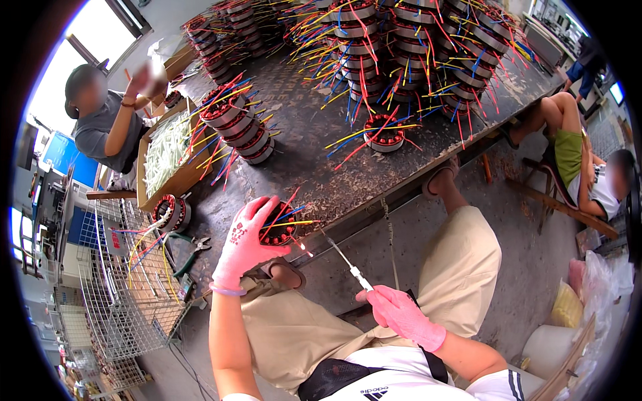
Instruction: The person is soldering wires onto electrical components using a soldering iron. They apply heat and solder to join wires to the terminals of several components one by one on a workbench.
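My left hand [244, 246], in a pink glove, grips a ring-shaped motor stator [279, 230] with red windings and coloured wire leads at the near edge of the dark workbench [314, 167]. My right hand [401, 313], also gloved in pink, holds a thin rod-like tool [341, 257] with a white handle. Its tip points at the stator's wire ends, where a small bright glow [306, 248] shows. A single stator [384, 132] lies alone further back on the bench.
Tall stacks of stators [414, 47] with coloured leads fill the bench's far side, a shorter stack [241, 127] stands at the left. A cardboard box of white tubes [167, 150], pliers [190, 250] and a wire basket [127, 287] lie left. One person sits left, another right.
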The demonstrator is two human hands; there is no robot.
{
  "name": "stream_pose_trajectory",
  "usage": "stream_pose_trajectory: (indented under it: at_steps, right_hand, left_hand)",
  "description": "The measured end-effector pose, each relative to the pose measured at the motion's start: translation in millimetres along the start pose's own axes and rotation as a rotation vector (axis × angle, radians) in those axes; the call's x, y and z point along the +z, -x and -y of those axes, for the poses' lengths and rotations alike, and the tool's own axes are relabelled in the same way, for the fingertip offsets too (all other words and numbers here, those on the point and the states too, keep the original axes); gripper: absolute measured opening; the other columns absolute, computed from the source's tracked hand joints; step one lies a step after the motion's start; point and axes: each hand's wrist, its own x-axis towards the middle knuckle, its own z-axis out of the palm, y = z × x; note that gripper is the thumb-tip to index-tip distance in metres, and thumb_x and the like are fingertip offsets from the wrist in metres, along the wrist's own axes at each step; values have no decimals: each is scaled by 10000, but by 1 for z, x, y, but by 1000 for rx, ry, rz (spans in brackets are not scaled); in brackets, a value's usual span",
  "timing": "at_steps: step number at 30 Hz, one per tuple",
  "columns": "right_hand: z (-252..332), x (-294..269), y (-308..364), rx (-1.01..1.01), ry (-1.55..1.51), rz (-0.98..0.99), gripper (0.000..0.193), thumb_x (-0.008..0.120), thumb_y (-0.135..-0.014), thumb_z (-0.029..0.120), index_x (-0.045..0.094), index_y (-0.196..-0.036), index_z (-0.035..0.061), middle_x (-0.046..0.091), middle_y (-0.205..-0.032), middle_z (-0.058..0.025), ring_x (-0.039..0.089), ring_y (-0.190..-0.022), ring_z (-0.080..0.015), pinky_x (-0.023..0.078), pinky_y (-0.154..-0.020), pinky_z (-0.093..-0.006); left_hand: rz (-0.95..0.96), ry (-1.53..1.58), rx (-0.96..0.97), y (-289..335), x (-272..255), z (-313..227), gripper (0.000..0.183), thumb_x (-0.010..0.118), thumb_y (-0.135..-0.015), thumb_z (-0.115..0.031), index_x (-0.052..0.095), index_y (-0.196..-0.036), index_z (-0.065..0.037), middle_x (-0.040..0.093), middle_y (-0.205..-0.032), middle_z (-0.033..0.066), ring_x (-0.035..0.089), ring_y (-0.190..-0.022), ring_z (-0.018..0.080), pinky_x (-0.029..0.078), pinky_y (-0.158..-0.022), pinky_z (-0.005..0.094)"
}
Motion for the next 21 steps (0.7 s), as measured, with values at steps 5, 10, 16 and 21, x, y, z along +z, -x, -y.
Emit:
stream_pose_trajectory:
  at_steps: [5, 10, 16, 21]
  right_hand:
    - [4, 2, -1, -3, -24, 12, 296, 457, -1042, 212, 650, -1113, 0, 434, -639, 37, 411, -553, -48, 334, -495, -238]
    - [5, 3, -2, -3, -34, 8, 286, 450, -1038, 195, 653, -1094, 1, 441, -649, 34, 408, -548, -52, 334, -496, -239]
    - [4, 3, -3, -32, -10, 13, 285, 452, -1037, 203, 656, -1086, 10, 441, -642, 29, 406, -538, -59, 334, -493, -245]
    - [2, 2, -4, -39, 10, 16, 289, 453, -1040, 216, 661, -1094, 24, 422, -614, 28, 401, -532, -57, 328, -487, -247]
  left_hand:
    - [-55, -7, 42, 2, 2, 3, 943, 882, -580, -215, 484, -1420, -54, 487, -1408, 190, 465, -1311, 390, 391, -1105, 439]
    - [-72, -26, 22, 0, 1, -5, 941, 890, -560, -229, 500, -1395, -36, 514, -1362, 194, 485, -1287, 390, 406, -1091, 446]
    - [-65, -24, 18, -2, -1, -6, 929, 896, -550, -234, 517, -1372, -24, 524, -1344, 194, 511, -1256, 389, 429, -1066, 448]
    - [-72, -20, 36, -2, 0, -6, 920, 896, -556, -239, 520, -1366, -19, 528, -1341, 191, 528, -1236, 387, 443, -1049, 445]
